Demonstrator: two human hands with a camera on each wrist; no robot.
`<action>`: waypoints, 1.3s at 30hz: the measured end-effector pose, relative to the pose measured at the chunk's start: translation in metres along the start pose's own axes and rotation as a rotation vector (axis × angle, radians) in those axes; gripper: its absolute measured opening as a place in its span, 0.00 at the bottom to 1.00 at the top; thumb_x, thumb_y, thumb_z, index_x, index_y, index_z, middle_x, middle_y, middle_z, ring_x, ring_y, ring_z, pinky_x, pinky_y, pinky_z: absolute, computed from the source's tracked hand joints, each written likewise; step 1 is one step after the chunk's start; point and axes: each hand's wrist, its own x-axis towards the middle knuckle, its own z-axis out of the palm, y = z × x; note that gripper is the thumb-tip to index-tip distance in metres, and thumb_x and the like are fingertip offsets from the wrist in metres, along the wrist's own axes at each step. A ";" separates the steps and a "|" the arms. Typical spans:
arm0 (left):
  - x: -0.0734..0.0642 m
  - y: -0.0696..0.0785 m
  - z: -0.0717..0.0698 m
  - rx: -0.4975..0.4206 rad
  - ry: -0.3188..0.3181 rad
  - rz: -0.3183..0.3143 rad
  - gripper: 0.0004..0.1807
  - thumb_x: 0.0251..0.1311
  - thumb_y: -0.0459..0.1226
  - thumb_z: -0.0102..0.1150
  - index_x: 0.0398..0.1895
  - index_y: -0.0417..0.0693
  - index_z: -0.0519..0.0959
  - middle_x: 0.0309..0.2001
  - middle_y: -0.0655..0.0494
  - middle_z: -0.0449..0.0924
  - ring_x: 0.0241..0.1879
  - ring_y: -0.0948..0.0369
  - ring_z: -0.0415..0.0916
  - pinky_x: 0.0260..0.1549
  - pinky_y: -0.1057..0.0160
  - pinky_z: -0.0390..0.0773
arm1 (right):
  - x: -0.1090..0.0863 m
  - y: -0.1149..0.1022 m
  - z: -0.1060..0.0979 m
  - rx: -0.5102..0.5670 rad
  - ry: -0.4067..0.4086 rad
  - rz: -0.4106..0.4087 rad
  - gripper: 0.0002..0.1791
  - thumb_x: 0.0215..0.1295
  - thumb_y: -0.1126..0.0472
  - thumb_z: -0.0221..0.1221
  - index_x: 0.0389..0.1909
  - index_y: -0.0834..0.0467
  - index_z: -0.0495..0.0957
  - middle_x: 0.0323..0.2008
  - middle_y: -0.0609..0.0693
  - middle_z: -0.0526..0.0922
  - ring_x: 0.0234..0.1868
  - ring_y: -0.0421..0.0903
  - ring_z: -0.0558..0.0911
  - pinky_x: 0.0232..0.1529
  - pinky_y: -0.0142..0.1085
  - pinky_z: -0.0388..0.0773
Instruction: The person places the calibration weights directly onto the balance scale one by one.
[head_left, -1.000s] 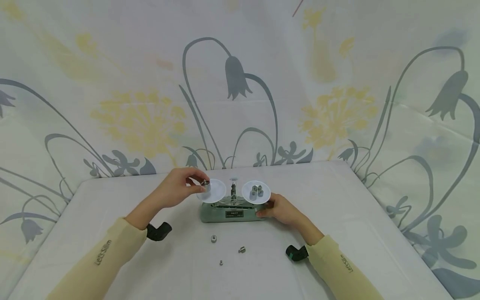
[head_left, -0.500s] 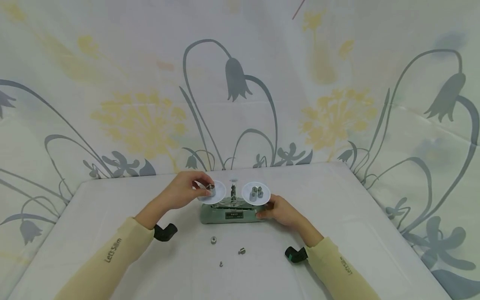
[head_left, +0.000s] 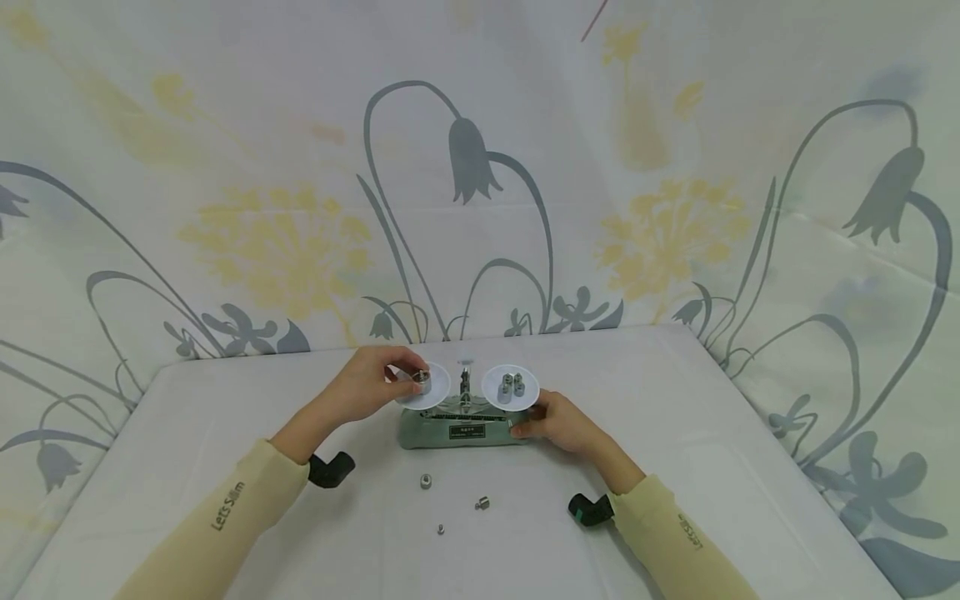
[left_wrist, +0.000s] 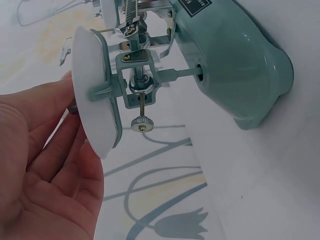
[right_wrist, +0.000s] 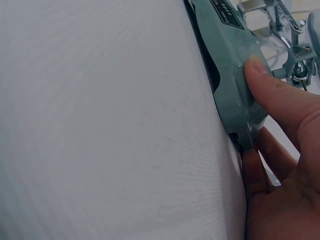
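Observation:
A green balance scale (head_left: 427, 433) stands near the back of the table. Between thumb and fingers, my left hand (head_left: 366, 385) pinches a metal weight (head_left: 423, 381) at the left white pan (head_left: 439, 393). From the left wrist view, that pan (left_wrist: 90, 95) hides most of the weight and the fingertips of the left hand (left_wrist: 45, 165). On the right pan (head_left: 531, 393) several metal weights (head_left: 507, 388) stand close together. My right hand (head_left: 562, 423) grips the right end of the base (right_wrist: 227, 75), thumb on its front and fingers at its end.
In front of the scale three loose weights lie on the white cloth: one larger weight (head_left: 426, 481), a tipped one (head_left: 482, 503) and a tiny one (head_left: 441, 530). A flower-printed curtain (head_left: 465, 250) rises behind the table.
My left hand has carried the weight slightly right, from the left pan's outer edge toward its middle, then stays nearly still. The right hand keeps its grip on the base.

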 end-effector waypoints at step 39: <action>-0.040 -0.017 -0.018 -0.019 0.121 -0.063 0.12 0.59 0.32 0.69 0.47 0.43 0.83 0.43 0.51 0.84 0.44 0.58 0.81 0.42 0.60 0.80 | 0.000 -0.006 0.003 -0.003 0.003 0.024 0.29 0.56 0.69 0.70 0.60 0.69 0.75 0.57 0.61 0.78 0.61 0.58 0.73 0.65 0.55 0.67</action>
